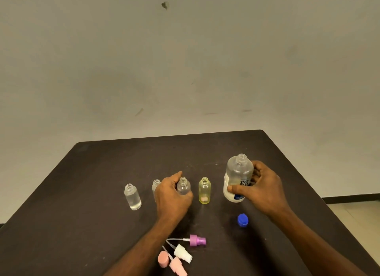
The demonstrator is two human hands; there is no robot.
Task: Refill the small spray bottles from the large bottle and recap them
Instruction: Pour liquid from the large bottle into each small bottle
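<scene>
1. We look down on a dark brown bench (123,164) with a matte top and rounded far corners; faint pale specks and scuffs show near the middle of its surface.
2. Behind the far edge of the bench we see a plain grey-white wall (185,70) filling the upper half of the view.
3. On that wall we spot a small dark chip (164,5) high up, and a few short smudged streaks lower down.
4. Past the right edge of the bench we see a strip of pale floor (357,218) with a dark baseboard (349,199) along the wall's foot.
</scene>
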